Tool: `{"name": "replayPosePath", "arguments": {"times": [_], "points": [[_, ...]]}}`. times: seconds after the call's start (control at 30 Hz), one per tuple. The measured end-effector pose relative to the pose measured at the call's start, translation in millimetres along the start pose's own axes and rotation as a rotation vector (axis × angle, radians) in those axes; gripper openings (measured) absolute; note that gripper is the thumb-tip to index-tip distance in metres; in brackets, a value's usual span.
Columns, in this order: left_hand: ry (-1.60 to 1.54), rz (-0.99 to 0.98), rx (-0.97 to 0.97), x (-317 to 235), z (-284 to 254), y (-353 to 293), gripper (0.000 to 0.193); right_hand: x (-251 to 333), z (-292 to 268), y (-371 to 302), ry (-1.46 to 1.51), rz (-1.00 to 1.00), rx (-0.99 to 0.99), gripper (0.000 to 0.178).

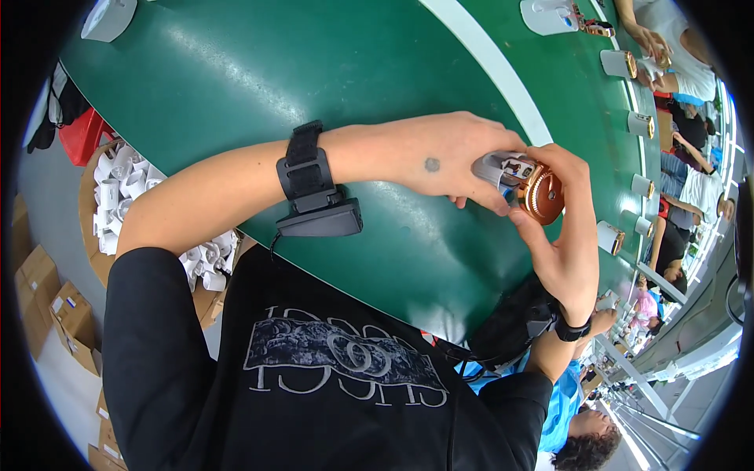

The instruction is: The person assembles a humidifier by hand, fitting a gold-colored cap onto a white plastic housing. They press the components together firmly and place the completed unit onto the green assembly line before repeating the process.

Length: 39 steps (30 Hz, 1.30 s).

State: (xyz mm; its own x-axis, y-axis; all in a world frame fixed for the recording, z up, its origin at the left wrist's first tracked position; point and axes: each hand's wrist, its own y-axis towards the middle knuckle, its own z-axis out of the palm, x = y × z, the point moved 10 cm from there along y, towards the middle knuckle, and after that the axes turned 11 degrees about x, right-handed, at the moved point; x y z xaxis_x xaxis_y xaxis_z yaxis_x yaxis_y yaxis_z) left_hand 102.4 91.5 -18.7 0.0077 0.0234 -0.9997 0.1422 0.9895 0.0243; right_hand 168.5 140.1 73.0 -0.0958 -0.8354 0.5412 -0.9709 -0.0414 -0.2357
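Note:
Out over the green table [330, 86], both of my hands meet around one small unit. My left hand [449, 157] grips its pale, cup-shaped plastic housing [488, 168], with the thumb underneath near the open side. Around the shiny copper-coloured round end [547, 196], which has a ridged rim, curl the fingers and thumb of my right hand [577, 235]. Between the two parts a small light-coloured component and a bit of wiring [516, 170] show. The housing and the copper end are side by side; my fingers hide exactly how they join.
A pale strip [487, 59] curves along the table, and several white-and-copper units [619, 63] stand beyond it. A white housing [108, 20] sits at the far left. Beside me, a carton holds white cups [122, 188]. A co-worker in blue [561, 412] is close on my right.

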Motion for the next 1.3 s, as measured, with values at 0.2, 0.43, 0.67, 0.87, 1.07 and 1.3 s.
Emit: {"name": "replayPosePath", "arguments": {"times": [0.2, 0.43, 0.67, 0.87, 1.07, 1.3], "points": [[0.010, -0.027, -0.003, -1, 0, 0, 0.059, -17, -2, -7, 0.148, 0.151, -0.073, 0.061], [-0.002, -0.025, -0.008, 1, -2, -1, 0.060, -10, 2, -3, 0.081, 0.164, -0.041, 0.059], [0.022, 0.001, -0.029, -5, -4, -1, 0.061, -2, 1, -1, -0.010, 0.036, -0.051, 0.060], [0.152, 0.081, -0.066, -5, 0, 0, 0.059, -12, -1, -5, 0.099, -0.001, 0.003, 0.062], [0.239, 0.197, -0.156, -13, -3, -4, 0.057, -17, -1, -6, 0.150, -0.002, 0.046, 0.063], [0.306, 0.162, -0.148, -16, 5, -7, 0.059, -10, -5, -7, 0.118, -0.038, 0.136, 0.066]]}}
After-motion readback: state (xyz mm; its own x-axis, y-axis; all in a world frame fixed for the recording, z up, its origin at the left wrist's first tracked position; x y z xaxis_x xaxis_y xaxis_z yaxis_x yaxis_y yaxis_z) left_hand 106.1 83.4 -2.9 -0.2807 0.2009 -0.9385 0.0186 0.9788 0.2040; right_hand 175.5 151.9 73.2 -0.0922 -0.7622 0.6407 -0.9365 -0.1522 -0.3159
